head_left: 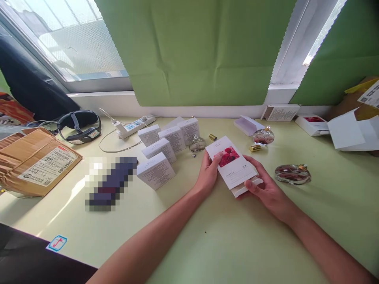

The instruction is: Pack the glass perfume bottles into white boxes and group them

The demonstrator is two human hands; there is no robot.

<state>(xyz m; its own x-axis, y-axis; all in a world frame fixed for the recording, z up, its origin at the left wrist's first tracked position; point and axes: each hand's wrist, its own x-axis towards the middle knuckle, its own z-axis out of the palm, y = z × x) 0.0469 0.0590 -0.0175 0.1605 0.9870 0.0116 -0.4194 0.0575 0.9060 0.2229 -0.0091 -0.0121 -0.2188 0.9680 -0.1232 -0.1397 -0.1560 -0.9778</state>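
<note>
A slim white carton (233,176) carries a picture of red roses (229,157) on its upward-facing front, with small dark print above and below. It slants from upper left to lower right, the left hand (209,172) gripping its left edge beside the roses, the right hand (263,187) its lower end, where white flaps (243,188) stand partly unfolded under the thumb.
</note>
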